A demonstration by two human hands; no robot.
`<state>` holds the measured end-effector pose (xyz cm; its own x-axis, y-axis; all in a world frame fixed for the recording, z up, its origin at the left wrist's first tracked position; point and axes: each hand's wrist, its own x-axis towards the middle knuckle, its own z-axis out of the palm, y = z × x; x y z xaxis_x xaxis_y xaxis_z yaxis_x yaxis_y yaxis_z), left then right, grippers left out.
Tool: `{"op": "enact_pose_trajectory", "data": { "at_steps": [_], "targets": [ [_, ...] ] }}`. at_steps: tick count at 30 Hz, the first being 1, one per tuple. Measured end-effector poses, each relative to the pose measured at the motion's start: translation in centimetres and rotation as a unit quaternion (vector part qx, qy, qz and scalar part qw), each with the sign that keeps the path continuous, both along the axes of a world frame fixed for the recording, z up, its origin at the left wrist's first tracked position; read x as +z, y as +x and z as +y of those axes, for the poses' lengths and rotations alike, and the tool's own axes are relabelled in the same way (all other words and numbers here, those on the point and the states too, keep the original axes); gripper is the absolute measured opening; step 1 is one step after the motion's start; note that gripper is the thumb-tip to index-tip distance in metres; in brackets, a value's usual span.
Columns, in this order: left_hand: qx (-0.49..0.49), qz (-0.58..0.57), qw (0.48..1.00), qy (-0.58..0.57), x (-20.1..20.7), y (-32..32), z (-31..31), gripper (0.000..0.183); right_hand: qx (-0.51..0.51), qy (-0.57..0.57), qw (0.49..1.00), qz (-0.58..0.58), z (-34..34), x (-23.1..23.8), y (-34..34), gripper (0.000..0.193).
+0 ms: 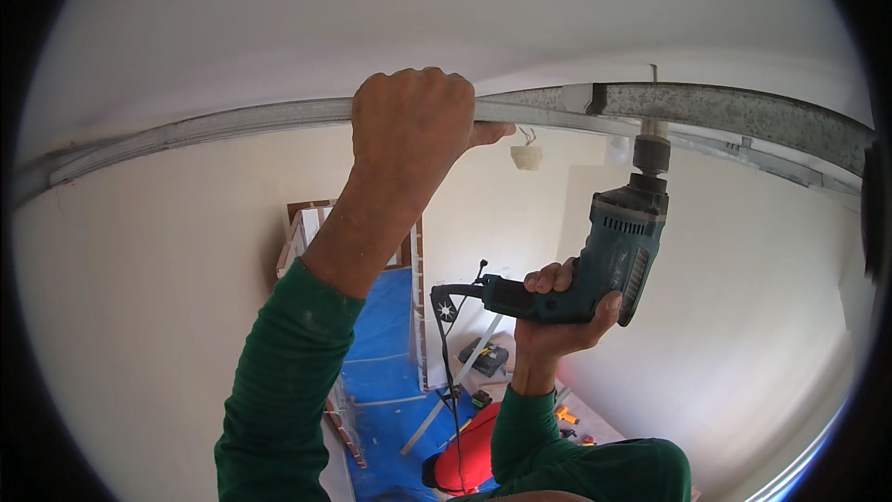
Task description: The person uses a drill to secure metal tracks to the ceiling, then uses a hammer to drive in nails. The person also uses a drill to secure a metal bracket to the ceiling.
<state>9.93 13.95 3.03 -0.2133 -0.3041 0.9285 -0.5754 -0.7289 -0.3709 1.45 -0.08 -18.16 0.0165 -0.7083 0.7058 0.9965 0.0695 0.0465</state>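
My left hand (413,121) is closed around a galvanised metal ceiling channel (279,115) just under the ceiling, its thumb pointing right along the rail. In my right hand (567,321) is a dark teal corded power drill (621,246), held from below and pointing straight up. The drill's chuck (651,154) reaches the underside of a metal channel (743,110) at the right, where two lengths overlap. Above that rail a thin metal rod or bit end shows. A black power cord (449,353) hangs from the drill's handle toward the floor.
Far below, blue sheeting (376,409) covers part of the floor. A person in red (469,446) is down there, near a dark toolbox (483,357) and an orange tool (568,415). A light fitting (526,157) hangs by wires. Pale walls surround the room.
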Motion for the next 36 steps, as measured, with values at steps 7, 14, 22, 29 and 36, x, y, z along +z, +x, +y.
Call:
{"op": "enact_pose_trajectory", "data": {
  "at_steps": [7,14,22,29,36],
  "targets": [
    [0.011,0.007,1.000,-0.002,-0.10,0.04,0.03,0.069,-0.016,-0.006,1.000,0.005,-0.08,0.06,0.00,0.066],
    [-0.005,0.003,1.000,-0.007,-0.23,-0.01,0.07,0.079,-0.008,0.005,1.000,0.000,-0.03,0.10,0.15,0.067],
    [-0.019,-0.015,1.000,-0.020,-0.39,-0.31,0.16,0.068,0.001,-0.010,1.000,-0.006,-0.50,-0.17,0.19,0.070],
    [-0.025,0.006,1.000,-0.013,-0.49,-0.48,0.22,0.077,-0.001,-0.004,1.000,-0.002,-0.74,-0.52,-0.07,0.072],
    [-0.003,-0.021,1.000,-0.022,-0.44,-0.41,0.47,0.064,-0.010,-0.011,1.000,-0.002,-0.64,-0.30,0.07,0.071]
  ]
}}
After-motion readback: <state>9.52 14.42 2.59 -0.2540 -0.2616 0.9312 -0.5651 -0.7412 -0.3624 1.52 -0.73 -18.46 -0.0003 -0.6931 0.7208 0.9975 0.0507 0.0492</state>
